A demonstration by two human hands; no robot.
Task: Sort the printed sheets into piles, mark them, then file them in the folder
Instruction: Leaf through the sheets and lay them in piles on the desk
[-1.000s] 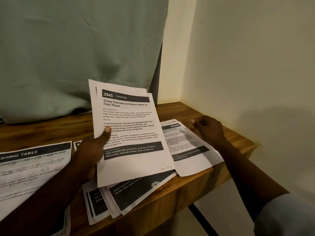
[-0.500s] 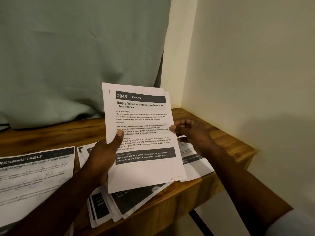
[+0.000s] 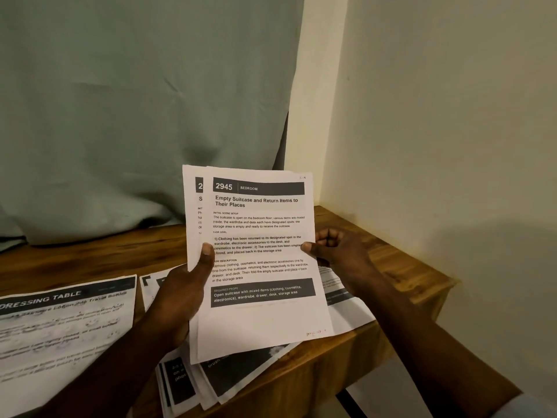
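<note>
Vs half a sec ago: the top sheet (image 3: 262, 224) ("2945 Bedroom") has slid right, so the sheet behind it (image 3: 193, 206) now peeks out along the left edge. The right hand (image 3: 337, 254) was only at the paper's edge before, and a sec ago it was down on the right pile (image 3: 349, 306).

Fingers: the left hand (image 3: 180, 300) grips the stack (image 3: 259, 327) from the left, w/ its thumb (image 3: 207, 251) flat on the front and the other fingers hidden behind. The right hand pinches the top sheet's right edge, thumb on the front and the rest curled behind.

The stack is held upright above the table's (image 3: 391, 260) front edge. The paper is thin white printer stuff w/ dark header bars. More fanned sheets (image 3: 241, 375) lie under it and a "Dressing Table" sheet (image 3: 66, 321) lies to the left. The table is grainy wood, w/ a wrinkly pale green curtain (image 3: 135, 101) behind and a smooth cream wall (image 3: 437, 116).
</note>
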